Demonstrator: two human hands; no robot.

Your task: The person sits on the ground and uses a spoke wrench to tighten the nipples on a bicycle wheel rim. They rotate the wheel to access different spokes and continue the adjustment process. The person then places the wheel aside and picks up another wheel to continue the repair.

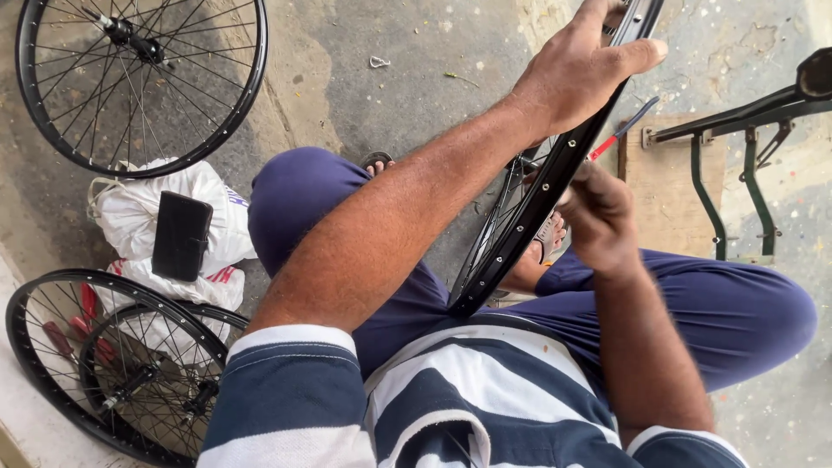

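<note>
My left hand [582, 71] grips the top of the black bicycle rim [542, 195], fingers curled over its outer edge and thumb stretched along the side. The rim stands tilted between my knees, its lower end resting at my lap. My right hand [598, 217] is closed around a red-handled screwdriver [622, 130], pressed against the rim's far side near the spoke holes. To my left a spoked wheel [139, 78] lies on the concrete floor [407, 78], above white bags [130, 212] carrying a black wallet [180, 236]. Two more wheels [121, 364] sit lower left.
</note>
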